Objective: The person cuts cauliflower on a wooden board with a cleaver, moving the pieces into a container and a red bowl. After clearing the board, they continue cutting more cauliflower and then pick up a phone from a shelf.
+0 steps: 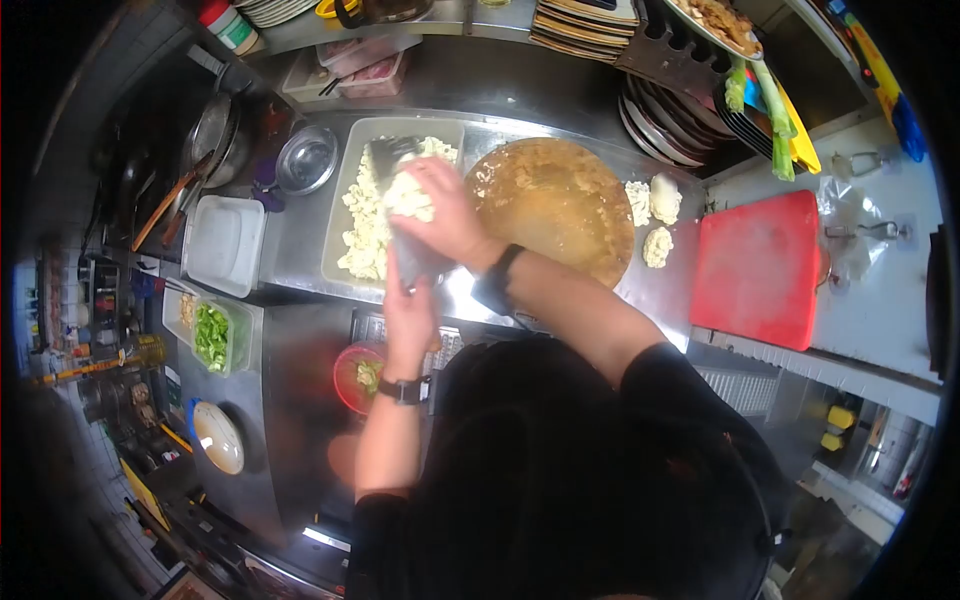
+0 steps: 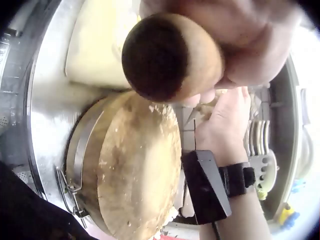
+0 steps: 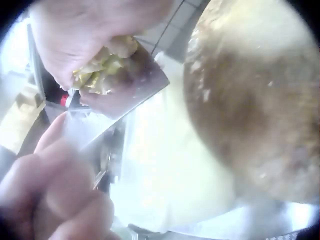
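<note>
In the head view my left hand (image 1: 408,325) grips a cleaver (image 1: 418,262) above a plastic tub (image 1: 357,140) of cut cauliflower (image 1: 364,228). The wooden handle (image 2: 172,57) pokes out of the left fist in the left wrist view. My right hand (image 1: 447,212) holds a heap of cauliflower pieces (image 1: 409,197) against the broad blade, its fingers bent over them. In the right wrist view, the heap (image 3: 107,70) sits between that palm and the blade (image 3: 147,82). A round wooden chopping block (image 1: 560,215) stands right of the tub, bearing small crumbs.
Several cauliflower chunks (image 1: 662,200) lie right of the block, near a red cutting board (image 1: 755,265). A metal bowl (image 1: 307,160) and white container (image 1: 224,245) stand left of the tub. Chopped greens (image 1: 211,337) fill a box lower left. Stacked plates (image 1: 660,125) stand behind.
</note>
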Demonstrator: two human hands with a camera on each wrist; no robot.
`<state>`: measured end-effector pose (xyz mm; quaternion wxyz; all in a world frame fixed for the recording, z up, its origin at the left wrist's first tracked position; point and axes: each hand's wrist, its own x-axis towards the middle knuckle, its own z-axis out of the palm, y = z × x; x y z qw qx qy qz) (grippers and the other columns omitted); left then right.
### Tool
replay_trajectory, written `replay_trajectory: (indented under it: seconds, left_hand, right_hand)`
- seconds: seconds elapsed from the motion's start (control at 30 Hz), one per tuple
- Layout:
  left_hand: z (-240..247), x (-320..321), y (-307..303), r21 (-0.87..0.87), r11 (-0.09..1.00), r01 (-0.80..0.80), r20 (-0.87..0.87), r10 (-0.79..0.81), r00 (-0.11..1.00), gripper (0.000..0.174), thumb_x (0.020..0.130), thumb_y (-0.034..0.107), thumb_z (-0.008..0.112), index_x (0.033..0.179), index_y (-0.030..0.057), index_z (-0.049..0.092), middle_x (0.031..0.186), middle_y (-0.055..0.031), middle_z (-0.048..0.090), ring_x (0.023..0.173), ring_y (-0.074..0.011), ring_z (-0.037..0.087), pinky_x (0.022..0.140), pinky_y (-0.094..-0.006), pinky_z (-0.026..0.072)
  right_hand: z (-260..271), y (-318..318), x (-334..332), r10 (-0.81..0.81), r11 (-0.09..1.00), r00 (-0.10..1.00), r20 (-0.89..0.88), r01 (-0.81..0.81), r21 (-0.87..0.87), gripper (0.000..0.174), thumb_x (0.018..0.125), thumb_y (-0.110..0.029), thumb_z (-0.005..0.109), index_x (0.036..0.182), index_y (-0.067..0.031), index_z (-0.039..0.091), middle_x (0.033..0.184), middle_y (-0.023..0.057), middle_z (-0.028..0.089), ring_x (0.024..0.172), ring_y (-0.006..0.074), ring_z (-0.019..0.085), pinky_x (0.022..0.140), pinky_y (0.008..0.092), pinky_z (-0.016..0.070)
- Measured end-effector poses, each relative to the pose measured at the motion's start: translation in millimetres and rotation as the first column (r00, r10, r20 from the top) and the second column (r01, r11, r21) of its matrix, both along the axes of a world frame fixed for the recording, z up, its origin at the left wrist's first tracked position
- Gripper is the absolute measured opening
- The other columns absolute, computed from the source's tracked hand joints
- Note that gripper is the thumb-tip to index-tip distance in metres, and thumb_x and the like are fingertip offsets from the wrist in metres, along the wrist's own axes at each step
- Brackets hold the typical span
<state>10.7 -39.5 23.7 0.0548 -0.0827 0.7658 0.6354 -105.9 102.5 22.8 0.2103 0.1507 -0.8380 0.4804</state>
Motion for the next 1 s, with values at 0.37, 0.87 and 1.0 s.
replay_trajectory:
  seconds: [0.37,0.87,1.0]
  left_hand:
    - [14.6,-2.1,-57.2,-0.839,0.487,-0.243,-0.258,0.037,0.965,0.075,0.098,0.003,0.059,0.167,0.0179,0.031,0.12,-0.0263,0.071,0.098,-0.0449,0.07,0.084,-0.0502,0.0552]
    - [0.8,-7.5,117.6,-0.216,0.541,0.813,0.158,-0.802,0.576,0.067,0.099,0.006,0.063,0.161,0.0189,0.043,0.14,-0.0276,0.063,0.12,-0.0339,0.07,0.1,-0.0382,0.0541]
    - [-17.4,-19.7,130.2,-0.297,0.416,0.86,0.142,-0.871,0.47,0.065,0.101,0.005,0.063,0.161,0.0199,0.045,0.137,-0.0172,0.07,0.113,-0.0197,0.069,0.099,-0.0311,0.0515]
  right_hand:
    - [31.4,126.2,23.2,-0.029,0.973,0.997,-0.069,0.044,0.227,0.059,0.088,-0.023,0.076,0.143,-0.0096,0.059,0.152,0.03,0.047,0.143,0.0498,0.043,0.119,0.0606,0.0353]
    - [-101.3,402.5,191.0,-0.547,0.736,0.762,0.346,0.241,0.633,0.07,0.081,0.004,0.063,0.147,-0.0161,0.059,0.158,0.023,0.045,0.142,0.0419,0.048,0.117,0.0454,0.0446]
    - [-122.9,412.8,188.4,-0.455,0.73,0.793,0.405,0.072,0.679,0.074,0.081,0.009,0.063,0.149,-0.0212,0.058,0.161,0.0207,0.042,0.145,0.0401,0.046,0.119,0.0444,0.0429]
